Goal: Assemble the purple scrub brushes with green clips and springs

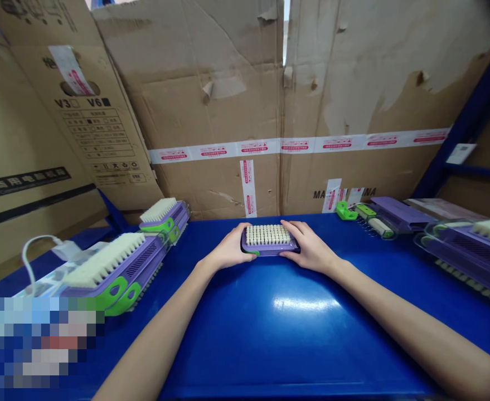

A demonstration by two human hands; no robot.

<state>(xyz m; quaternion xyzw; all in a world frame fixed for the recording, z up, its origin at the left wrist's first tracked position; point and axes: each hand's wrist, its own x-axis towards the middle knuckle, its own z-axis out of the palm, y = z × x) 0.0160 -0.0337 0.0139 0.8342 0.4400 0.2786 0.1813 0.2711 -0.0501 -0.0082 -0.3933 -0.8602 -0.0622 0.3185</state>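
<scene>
A purple brush [268,239] with rows of cream bristle tufts facing up is held between both hands near the back of the blue table. My left hand [232,245] grips its left end, thumb in front and fingers behind. Around the right end, my right hand [307,246] is closed in the same way. A bit of green shows at the brush's front left corner. Its underside is hidden, so I cannot tell whether it touches the table.
Purple-and-green brushes [115,267] are stacked at the left beside a white cable [26,259]. More brushes [466,245] lie at the right, near a purple part [399,214] and a green piece [347,211]. Taped cardboard [211,184] walls the back of the blue table [265,345].
</scene>
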